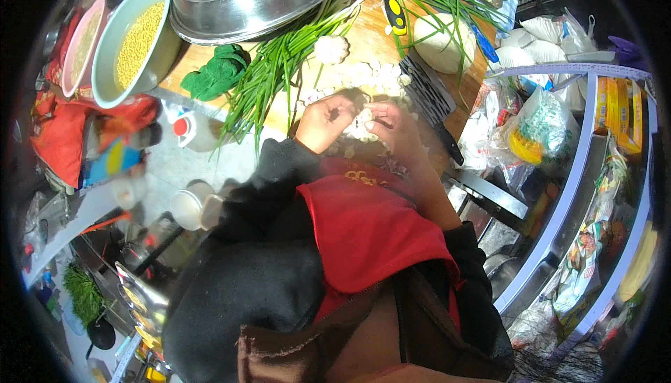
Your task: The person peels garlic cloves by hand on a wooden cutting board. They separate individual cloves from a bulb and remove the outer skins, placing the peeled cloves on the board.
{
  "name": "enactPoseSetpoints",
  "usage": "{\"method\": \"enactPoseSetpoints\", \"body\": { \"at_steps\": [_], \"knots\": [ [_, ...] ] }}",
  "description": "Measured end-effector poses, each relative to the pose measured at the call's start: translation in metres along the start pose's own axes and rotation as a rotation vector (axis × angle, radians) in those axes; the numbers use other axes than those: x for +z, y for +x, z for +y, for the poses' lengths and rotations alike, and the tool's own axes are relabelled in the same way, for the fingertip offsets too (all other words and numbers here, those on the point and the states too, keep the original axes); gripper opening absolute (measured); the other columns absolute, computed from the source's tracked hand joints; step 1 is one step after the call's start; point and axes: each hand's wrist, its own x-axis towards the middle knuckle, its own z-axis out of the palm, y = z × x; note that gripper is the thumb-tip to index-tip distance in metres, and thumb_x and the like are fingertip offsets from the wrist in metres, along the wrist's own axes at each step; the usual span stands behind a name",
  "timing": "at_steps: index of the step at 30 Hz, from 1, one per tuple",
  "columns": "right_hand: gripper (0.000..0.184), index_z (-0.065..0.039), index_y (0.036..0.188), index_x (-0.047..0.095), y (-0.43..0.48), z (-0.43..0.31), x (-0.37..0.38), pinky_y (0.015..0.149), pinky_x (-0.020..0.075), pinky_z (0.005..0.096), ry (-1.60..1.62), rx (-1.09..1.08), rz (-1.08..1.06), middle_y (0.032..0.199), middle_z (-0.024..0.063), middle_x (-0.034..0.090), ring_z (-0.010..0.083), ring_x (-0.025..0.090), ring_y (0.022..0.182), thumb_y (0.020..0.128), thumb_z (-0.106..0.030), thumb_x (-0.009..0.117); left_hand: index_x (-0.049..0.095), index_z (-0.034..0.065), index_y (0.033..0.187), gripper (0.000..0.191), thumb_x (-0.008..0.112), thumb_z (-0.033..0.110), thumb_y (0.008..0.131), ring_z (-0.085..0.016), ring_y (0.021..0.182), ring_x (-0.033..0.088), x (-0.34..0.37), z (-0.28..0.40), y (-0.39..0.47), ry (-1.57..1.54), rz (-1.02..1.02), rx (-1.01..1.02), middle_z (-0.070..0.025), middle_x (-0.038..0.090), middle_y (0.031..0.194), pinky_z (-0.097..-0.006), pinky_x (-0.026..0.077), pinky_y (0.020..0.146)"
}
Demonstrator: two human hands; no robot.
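My left hand (326, 122) and my right hand (394, 125) meet above the near edge of a wooden cutting board (278, 105). Between their fingertips is a piece of garlic (361, 121), pinched from both sides; its exact shape is partly hidden by the fingers. Just beyond my hands, several loose garlic cloves (385, 75) are spread on the board. A whole garlic bulb (331, 49) sits behind them. To the right of my right hand lies a cleaver (427, 89) with a patterned blade and black handle.
Green garlic chives or scallions (283, 58) and a green cloth (216, 72) lie left, beneath a large metal bowl (251, 0). Yellow beans soak in a pale basin (163, 47). A white round vegetable (445, 42) and a yellow-black handle (392, 10) are behind; a lilac rack (584, 121) stands right.
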Motion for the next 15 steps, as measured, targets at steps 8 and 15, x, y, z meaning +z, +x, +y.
{"method": "enactPoseSetpoints", "body": {
  "at_steps": [8, 15],
  "knots": [
    [0.03, -0.002, 0.108, 0.059, -0.002, -0.003, 0.001, 0.078, 0.047, 0.026, -0.162, -0.08, 0.056, 0.1, 0.0102, 0.063, 0.0153, 0.06, 0.089, 0.078, -0.005, 0.061, 0.065, -0.0004, 0.087, 0.012, 0.066, 0.009, 0.08, -0.005, 0.067, 0.054, 0.004, 0.006, 0.0, -0.018, -0.005, -0.044, -0.0012, 0.064, 0.076, -0.02, 0.045, 0.062],
    [0.028, -0.003, 0.105, 0.062, -0.005, -0.014, -0.001, 0.074, 0.0475, 0.0263, -0.306, -0.071, 0.007, 0.095, 0.0117, 0.064, 0.0168, 0.062, 0.082, 0.078, -0.008, 0.06, 0.065, 0.0005, 0.081, 0.009, 0.066, 0.008, 0.077, -0.005, 0.061, 0.054, -0.001, 0.017, -0.003, 0.166, -0.037, 0.059, -0.0025, 0.062, 0.067, -0.0211, 0.045, 0.058]
  ]
}}
